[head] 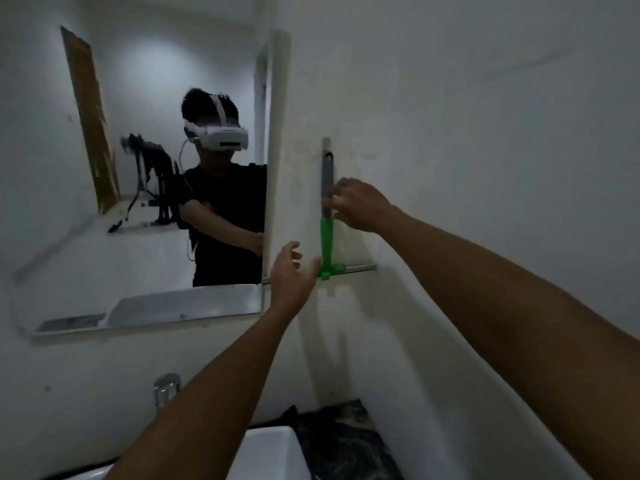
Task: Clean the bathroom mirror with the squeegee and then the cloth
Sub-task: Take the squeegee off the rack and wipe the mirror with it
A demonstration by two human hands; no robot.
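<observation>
The squeegee (327, 244) hangs upright from a hook on the white wall right of the mirror (149, 174). Its upper handle is grey, its lower part green, and its blade runs across the bottom. My right hand (360, 204) has its fingers on the grey handle just above the green part. My left hand (291, 271) is open with fingers spread, just left of the green blade head and apart from it. The mirror reflects a person wearing a white headset. No cloth shows.
A white sink (273, 452) sits at the bottom centre with a chrome tap (166, 389) to its left. A dark marbled countertop (343, 441) lies right of the sink. A narrow shelf (86, 332) runs under the mirror.
</observation>
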